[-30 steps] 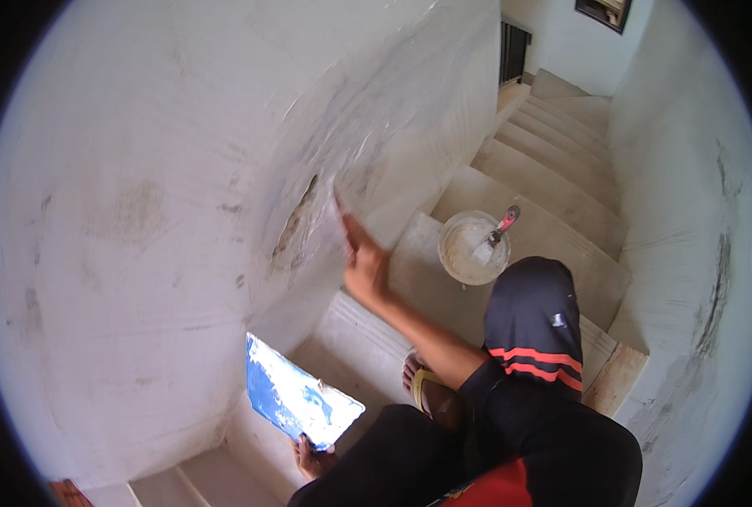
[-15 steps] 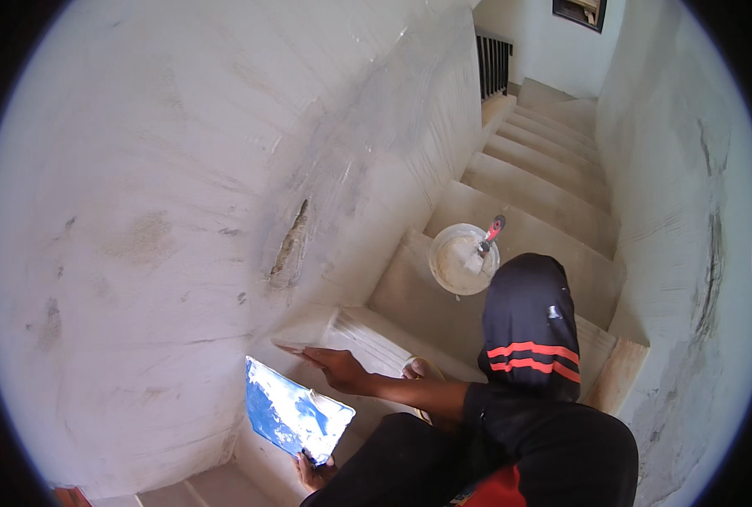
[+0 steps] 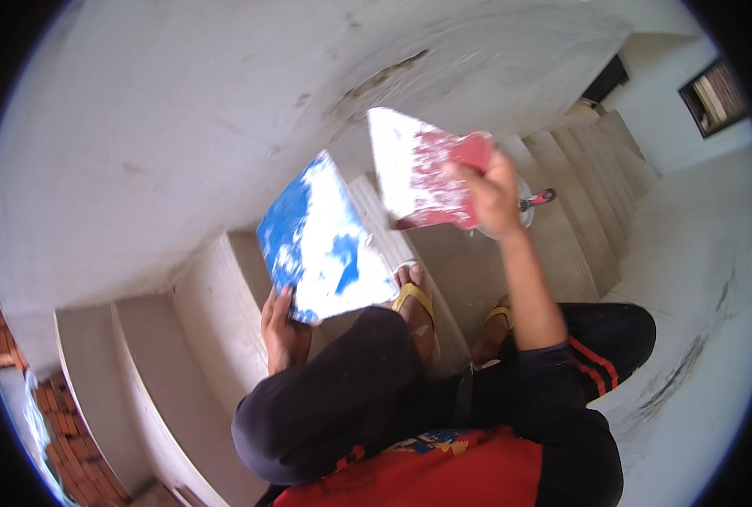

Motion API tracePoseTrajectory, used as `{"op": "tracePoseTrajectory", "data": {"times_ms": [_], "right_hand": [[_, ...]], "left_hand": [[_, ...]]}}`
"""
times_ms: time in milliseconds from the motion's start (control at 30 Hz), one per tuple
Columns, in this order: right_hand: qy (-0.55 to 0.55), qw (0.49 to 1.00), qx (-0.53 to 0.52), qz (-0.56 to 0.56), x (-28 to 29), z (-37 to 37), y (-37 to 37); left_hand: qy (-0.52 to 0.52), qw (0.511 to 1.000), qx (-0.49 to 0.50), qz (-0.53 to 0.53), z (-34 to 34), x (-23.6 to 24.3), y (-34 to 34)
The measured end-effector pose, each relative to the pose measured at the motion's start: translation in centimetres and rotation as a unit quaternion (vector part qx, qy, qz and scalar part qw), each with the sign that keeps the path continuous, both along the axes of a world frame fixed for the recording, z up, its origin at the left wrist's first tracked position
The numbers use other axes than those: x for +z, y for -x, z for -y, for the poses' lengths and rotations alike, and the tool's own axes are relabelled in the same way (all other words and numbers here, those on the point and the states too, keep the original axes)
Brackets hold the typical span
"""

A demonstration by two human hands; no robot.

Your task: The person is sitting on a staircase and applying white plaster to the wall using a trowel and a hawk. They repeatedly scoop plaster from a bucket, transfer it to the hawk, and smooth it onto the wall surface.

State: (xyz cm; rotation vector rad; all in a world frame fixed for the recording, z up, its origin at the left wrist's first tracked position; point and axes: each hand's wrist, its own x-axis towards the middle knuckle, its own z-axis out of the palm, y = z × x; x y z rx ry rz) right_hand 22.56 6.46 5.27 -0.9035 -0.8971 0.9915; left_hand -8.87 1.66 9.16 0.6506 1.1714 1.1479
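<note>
A blue plastering board [image 3: 321, 245] smeared with white paste is gripped at its lower left corner by my left hand [image 3: 283, 332], the thumb on its face. My right hand [image 3: 494, 193], slightly blurred, is wrapped round a red plastering float [image 3: 418, 169], also coated in white, raised to the right of the blue board. The two tools are apart. Partly hidden behind my right hand stands a pale bucket [image 3: 525, 203]. A putty knife [image 3: 538, 199] with a red and black handle leans out of it.
Beyond the bucket, concrete steps [image 3: 591, 160] climb to the right; others [image 3: 160, 363] descend at the left. The grey wall [image 3: 181, 127] has a long gouge [image 3: 384, 80]. Red bricks [image 3: 80, 448] are stacked at lower left. My sandalled foot [image 3: 418, 313] rests on a step.
My right hand has come away from the wall and lifted to the right, turning the float's coated face into view. The blue board is higher, and the view has swung down and left.
</note>
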Motion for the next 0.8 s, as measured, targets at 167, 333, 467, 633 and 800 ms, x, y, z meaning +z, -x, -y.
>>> {"op": "tracePoseTrajectory", "data": {"times_ms": [167,333,467,633,800], "right_hand": [[-0.021,0.972,-0.014,0.233,7.3,3.8,1.7],[-0.119,0.918,0.004,0.378,9.5,5.3,4.5],[-0.139,0.863,0.08,0.479,9.4,3.0,3.8],[-0.077,0.809,0.228,0.537,9.1,2.8,4.1],[-0.021,0.794,0.291,0.533,9.6,3.1,4.4]], "left_hand": [[-0.018,0.997,-0.072,0.015,-0.8,2.4,1.1],[-0.022,0.989,-0.136,0.059,-1.2,3.1,1.4],[-0.036,0.986,-0.165,0.006,-1.6,3.3,1.5],[-0.048,0.983,-0.157,-0.084,-1.6,3.4,1.6],[-0.043,0.982,-0.155,-0.097,-1.9,3.3,1.8]]}}
